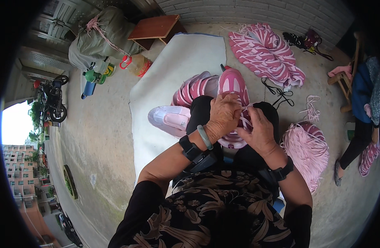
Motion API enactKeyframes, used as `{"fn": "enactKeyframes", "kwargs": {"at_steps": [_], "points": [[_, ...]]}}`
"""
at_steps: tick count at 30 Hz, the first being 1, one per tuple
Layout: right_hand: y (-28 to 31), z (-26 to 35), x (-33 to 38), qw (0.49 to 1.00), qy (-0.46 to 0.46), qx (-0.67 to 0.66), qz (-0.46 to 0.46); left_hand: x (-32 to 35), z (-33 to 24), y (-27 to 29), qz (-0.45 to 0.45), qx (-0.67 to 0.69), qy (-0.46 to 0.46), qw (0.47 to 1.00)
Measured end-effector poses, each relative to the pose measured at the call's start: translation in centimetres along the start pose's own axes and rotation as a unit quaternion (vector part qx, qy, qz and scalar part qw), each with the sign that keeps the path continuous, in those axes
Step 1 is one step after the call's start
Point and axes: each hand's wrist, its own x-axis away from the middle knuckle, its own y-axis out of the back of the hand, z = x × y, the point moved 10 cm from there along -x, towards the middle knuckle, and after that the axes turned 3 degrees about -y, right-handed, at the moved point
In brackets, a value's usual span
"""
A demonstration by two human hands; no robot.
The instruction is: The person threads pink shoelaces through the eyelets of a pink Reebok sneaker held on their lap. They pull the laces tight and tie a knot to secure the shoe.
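A pink sneaker [232, 81] rests on my lap between my knees, toe pointing away from me. My left hand [224, 114] is closed over its lacing, fingertips pinched at the pale pink shoelace. On the shoe's other side, my right hand [259, 131] pinches the lace near the eyelets, thumb bent inward. The two sets of fingertips almost meet, and they partly hide the lace between them. Left of the shoe, by my knee, lie a stack of pink striped shoe uppers [186, 91] and a pale pink shoe [170, 119] with its opening facing up.
A white sheet [157, 87] covers the ground on the left. Pink laces [303, 151] are heaped at my right, and bundled pink uppers [264, 53] lie beyond. Bottles [137, 66], a sack [103, 35] and a wooden stool [155, 29] stand far left. Another person [361, 99] sits at right.
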Motion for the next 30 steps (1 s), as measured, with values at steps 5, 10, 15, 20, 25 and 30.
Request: {"fn": "enactKeyframes", "kwargs": {"at_steps": [5,10,15,20,25,30], "points": [[-1.1,-1.9,0.1,0.999,-0.034,-0.027,-0.021,0.1,0.1,-0.7,0.019,-0.017,0.022,0.999],[-1.9,-4.5,0.5,0.983,-0.090,-0.155,-0.023,0.6,-0.3,-0.9,0.013,-0.031,0.013,0.999],[-2.9,-5.7,0.9,0.953,-0.126,-0.274,0.036,0.4,-1.0,-1.3,0.012,-0.055,-0.012,0.998],[-3.2,-6.2,1.4,0.897,-0.220,-0.383,0.018,0.3,-1.6,-1.7,0.016,-0.087,-0.042,0.995],[-3.7,-5.9,0.8,0.943,-0.144,-0.289,0.082,0.1,-1.7,-1.7,0.025,-0.085,-0.052,0.995],[-3.6,-5.7,1.2,0.939,-0.137,-0.313,0.042,-0.1,-2.7,-1.3,0.025,-0.105,-0.090,0.990]]}}
